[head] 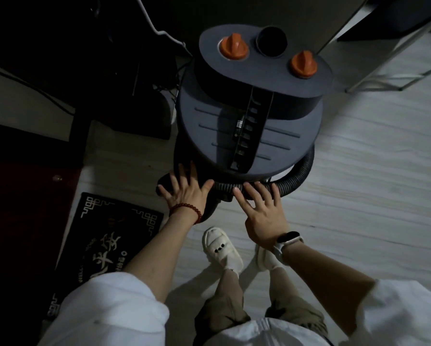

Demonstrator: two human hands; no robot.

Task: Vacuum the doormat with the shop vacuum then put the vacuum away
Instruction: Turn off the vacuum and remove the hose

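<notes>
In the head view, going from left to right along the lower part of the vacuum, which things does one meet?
Doormat → left hand, fingers spread against the vacuum → right hand on the hose → bare pale floor.

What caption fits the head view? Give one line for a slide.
Both hands, left and right, spread open on the shop vacuum and its hose, doormat alongside.
</notes>
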